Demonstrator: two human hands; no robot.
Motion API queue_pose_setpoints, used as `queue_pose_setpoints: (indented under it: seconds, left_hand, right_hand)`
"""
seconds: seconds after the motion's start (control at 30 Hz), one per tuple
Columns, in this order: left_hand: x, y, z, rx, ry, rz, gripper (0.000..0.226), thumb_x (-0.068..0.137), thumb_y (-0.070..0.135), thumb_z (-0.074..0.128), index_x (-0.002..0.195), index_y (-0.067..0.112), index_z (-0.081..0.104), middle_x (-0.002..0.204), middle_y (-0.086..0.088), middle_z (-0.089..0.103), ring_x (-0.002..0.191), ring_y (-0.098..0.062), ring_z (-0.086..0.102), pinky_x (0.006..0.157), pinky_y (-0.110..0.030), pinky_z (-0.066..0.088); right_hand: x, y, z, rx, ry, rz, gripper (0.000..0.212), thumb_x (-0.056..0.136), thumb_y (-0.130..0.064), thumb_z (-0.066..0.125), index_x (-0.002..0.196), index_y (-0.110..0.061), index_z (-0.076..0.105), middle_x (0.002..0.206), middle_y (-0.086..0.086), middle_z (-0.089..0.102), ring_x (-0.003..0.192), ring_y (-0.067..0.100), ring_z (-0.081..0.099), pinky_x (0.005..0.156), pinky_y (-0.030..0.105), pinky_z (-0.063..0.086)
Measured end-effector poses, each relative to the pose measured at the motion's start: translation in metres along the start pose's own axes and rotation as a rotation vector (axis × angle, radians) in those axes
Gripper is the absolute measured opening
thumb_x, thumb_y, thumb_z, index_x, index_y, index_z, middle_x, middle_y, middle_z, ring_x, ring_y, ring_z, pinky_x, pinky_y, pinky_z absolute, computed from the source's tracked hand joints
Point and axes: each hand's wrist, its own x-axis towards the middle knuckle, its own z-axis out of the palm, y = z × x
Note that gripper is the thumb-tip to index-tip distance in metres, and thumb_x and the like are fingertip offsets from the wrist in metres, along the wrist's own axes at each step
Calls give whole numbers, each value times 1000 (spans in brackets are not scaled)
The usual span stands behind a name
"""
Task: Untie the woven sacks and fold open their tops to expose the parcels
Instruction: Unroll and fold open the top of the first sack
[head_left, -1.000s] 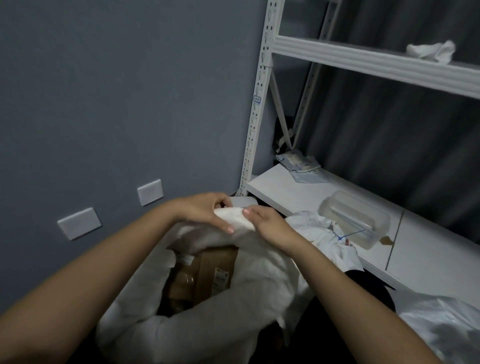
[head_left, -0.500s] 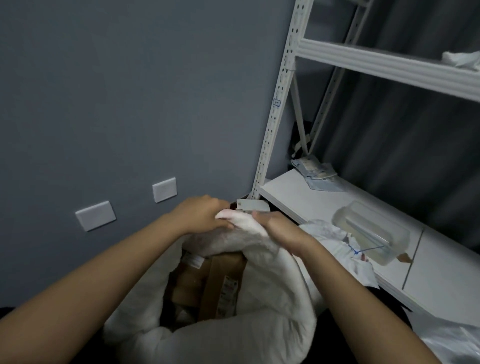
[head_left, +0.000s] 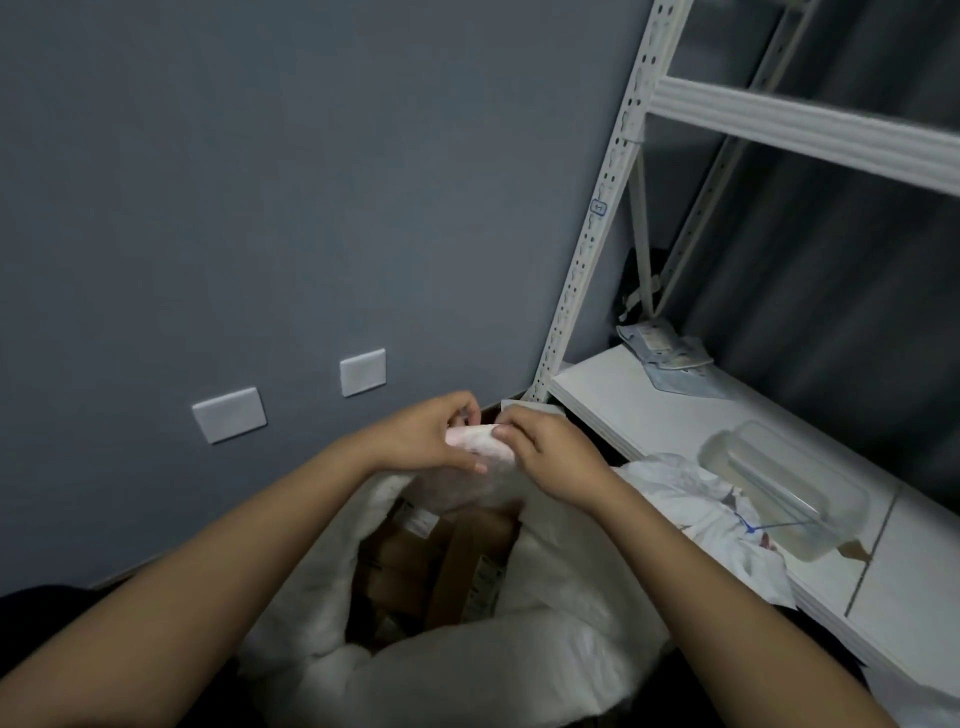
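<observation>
Left hand (head_left: 434, 441) and right hand (head_left: 545, 457) both pinch woven sack (head_left: 545, 654) rim, fingers curled. Cardboard parcels (head_left: 447, 566) exposed; label (head_left: 480, 582) text probably unreadable, too blurred.

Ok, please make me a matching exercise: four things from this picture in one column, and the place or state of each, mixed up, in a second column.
Things:
1. cardboard boxes
2. clear plastic box
3. white wall plates
4. sack top

Places or states:
A. lying on the lower shelf board
B. pinched between left hand and right hand
C. showing inside the open white sack
D. fixed on the grey wall

Pairs: 1-C, 2-A, 3-D, 4-B
</observation>
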Motion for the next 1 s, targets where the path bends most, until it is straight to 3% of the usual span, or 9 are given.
queue_pose_setpoints:
  seconds: [0.13,0.23,0.3,0.47,0.57,0.67,0.83,0.93,1.0]
  left_hand:
    - [-5,-16,-3,106,49,12,28,74,55,65,91,35,56,89,13,61,84,-9,58,76,-33,49]
    - [-7,-15,-3,-88,60,28,12,83,34,71,80,33,60,78,11,62,74,-3,57,69,-22,43]
    - [-8,-15,-3,-218,44,-19,11,80,27,75,81,30,64,80,6,64,73,-3,56,70,-19,42]
    - [-11,-36,-5,194,-42,-174,27,78,39,74,90,21,57,87,4,59,80,-14,53,67,-27,39]
    - [-13,-46,-10,44,18,-148,27,76,30,76,79,27,50,80,7,56,76,-14,54,65,-27,40]
    - [-17,-43,-13,-138,-4,-153,41,62,43,80,91,32,53,81,10,55,73,-5,52,65,-23,41]
    - [-29,-45,-17,391,94,-163,36,80,52,66,101,25,55,95,5,59,85,-13,52,69,-31,40]
    - [-36,-49,-19,-10,148,-93,25,79,34,74,89,16,59,79,5,58,71,-4,50,64,-23,38]
    - [-40,-52,-18,-323,207,-84,26,74,21,80,93,18,62,77,3,57,68,-2,51,63,-17,40]
  right_hand:
    - [6,15,5,567,-135,498,28,97,-31,54,73,-18,62,77,1,63,79,15,58,81,35,45]
    - [4,16,6,88,-31,137,28,97,-40,48,85,-20,63,81,-6,62,75,7,53,73,29,41]
    - [5,9,12,63,-18,16,21,97,-34,51,91,-19,65,84,-5,64,77,8,56,73,29,42]
    - [14,15,18,603,-164,509,27,96,-34,55,77,-18,65,81,1,67,83,16,62,80,32,46]
    - [14,9,18,97,-59,100,25,98,-36,48,77,-28,60,77,-12,56,77,9,52,71,30,40]
    - [22,-9,34,55,-122,-87,20,98,-34,48,102,-25,66,91,-8,62,86,8,56,77,28,43]
    - [31,-17,28,673,-314,489,27,98,-32,52,83,-17,69,74,-5,71,82,14,63,78,26,46]
    - [39,-12,36,194,-224,102,27,97,-45,46,109,-29,64,101,-10,66,95,5,59,84,23,44]
    - [42,-17,48,100,-141,-108,19,96,-38,52,109,-30,63,99,-12,64,91,1,57,78,20,43]
